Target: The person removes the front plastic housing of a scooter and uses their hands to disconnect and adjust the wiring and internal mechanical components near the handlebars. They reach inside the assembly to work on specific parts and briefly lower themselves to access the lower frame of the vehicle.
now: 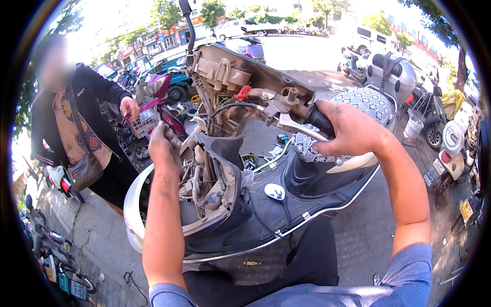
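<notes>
A scooter stands before me with its front opened up, wiring and dusty inner parts (pixel 197 181) exposed. My right hand (pixel 350 128) is wrapped round the black handlebar grip (pixel 321 123), thumb and fingers also over the silver brake lever (pixel 294 126). Dirt marks my left hand (pixel 164 144), which is closed at the left side of the opened front; what it grips is hidden. Between the hands lies the uncovered handlebar housing (pixel 230 74) with a red switch part (pixel 243 92). A white-backed mirror (pixel 274 192) rests on the footboard (pixel 258 215).
A person in a dark jacket (pixel 84 123) stands at the left, one hand extended. Behind are a purple vehicle with a basket (pixel 146 122) and a parked blue three-wheeler (pixel 174 71). More scooters (pixel 442 169) line the right. A small yellowish tool (pixel 251 263) lies on the ground.
</notes>
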Tool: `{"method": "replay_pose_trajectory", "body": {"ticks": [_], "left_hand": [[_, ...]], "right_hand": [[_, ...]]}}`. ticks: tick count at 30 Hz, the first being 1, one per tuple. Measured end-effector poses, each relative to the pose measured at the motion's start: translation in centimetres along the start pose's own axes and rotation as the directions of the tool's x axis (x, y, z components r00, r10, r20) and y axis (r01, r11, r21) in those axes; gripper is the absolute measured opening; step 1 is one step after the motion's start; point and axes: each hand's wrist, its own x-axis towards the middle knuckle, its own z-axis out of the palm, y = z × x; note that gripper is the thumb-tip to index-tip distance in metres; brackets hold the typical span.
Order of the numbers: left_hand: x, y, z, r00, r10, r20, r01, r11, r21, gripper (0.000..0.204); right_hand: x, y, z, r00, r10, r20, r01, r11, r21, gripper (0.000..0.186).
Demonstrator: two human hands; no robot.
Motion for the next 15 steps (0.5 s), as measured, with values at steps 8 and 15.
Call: {"method": "replay_pose_trajectory", "body": {"ticks": [8,15], "left_hand": [[15.8,-0.8,6.8,0.859,-0.403,0.317,0.475,0.858,-0.194,0.108],[21.7,-5.2,8.5,0.849,-0.123,0.514,0.243,0.954,-0.173,0.072]], "right_hand": [[0.3,1.2,0.9,0.996,-0.065,-0.063,0.072,0.991,0.116,0.06],[1.2,2.4,1.8,0.99,-0.114,-0.083,0.124,0.984,0.128,0.057]]}}
